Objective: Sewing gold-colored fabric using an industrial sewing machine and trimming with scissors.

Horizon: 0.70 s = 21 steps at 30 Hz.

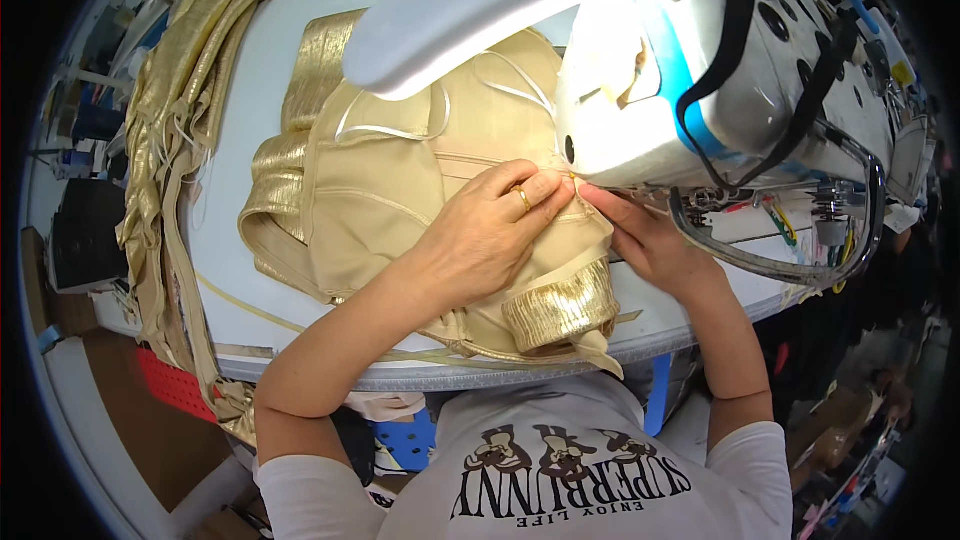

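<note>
A beige garment [370, 190] with shiny gold pleated bands [565, 308] lies bunched on the white table of a sewing machine [610, 145]. My left hand [495, 225], with a ring on one finger, rests on the garment and pinches its right edge just beneath the machine head. Thumb and forefinger of my right hand [650, 240] meet the left fingertips at that same edge, closed on the cloth. The needle area is hidden behind the machine head. Thin white straps [400, 130] loop over the garment's far part.
Strips of gold and beige cloth [190, 70] hang along the table's left side. The machine's long white arm [450, 25] reaches over the work, and a bent metal bar [850, 265] juts out at right. A ruler tape [480, 377] runs along the front edge.
</note>
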### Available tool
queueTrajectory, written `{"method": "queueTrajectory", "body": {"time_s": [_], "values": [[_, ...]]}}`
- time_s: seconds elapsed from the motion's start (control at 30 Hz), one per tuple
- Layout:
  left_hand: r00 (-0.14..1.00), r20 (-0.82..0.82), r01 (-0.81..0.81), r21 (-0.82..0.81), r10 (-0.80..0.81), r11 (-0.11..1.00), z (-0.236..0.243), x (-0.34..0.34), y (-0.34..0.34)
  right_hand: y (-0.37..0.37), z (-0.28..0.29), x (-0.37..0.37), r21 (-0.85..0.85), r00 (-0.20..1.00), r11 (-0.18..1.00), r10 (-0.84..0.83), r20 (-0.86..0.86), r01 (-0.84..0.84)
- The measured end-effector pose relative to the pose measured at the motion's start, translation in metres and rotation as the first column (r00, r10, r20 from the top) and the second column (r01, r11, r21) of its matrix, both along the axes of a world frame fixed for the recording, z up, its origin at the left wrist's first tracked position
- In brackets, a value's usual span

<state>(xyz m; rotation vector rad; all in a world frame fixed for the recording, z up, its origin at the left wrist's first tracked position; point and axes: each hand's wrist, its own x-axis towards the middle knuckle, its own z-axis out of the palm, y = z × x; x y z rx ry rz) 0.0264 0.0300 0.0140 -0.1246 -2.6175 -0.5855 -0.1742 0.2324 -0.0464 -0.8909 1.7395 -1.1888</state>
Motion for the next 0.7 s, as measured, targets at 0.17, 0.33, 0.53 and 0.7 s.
{"method": "queueTrajectory", "body": {"time_s": [0.17,0.33,0.53,0.7], "values": [[0.999,0.034,0.010,-0.011,-0.010,1.000,0.004,-0.001,-0.001,-0.017,0.026,0.009,-0.195,0.931,0.933,0.244,-0.273,-0.302],[0.997,0.070,0.032,-0.015,-0.031,0.999,0.005,-0.001,-0.002,-0.014,0.041,0.011,0.202,0.572,0.933,0.344,-0.744,-0.298],[0.991,0.134,0.016,0.028,-0.019,0.999,0.010,0.000,-0.001,-0.017,0.069,0.023,0.041,0.405,0.953,0.165,-0.899,-0.299],[0.984,0.173,0.020,0.118,-0.040,0.993,0.008,0.001,-0.001,-0.021,0.065,0.019,-0.109,0.588,0.933,0.122,-0.800,-0.343]]}}
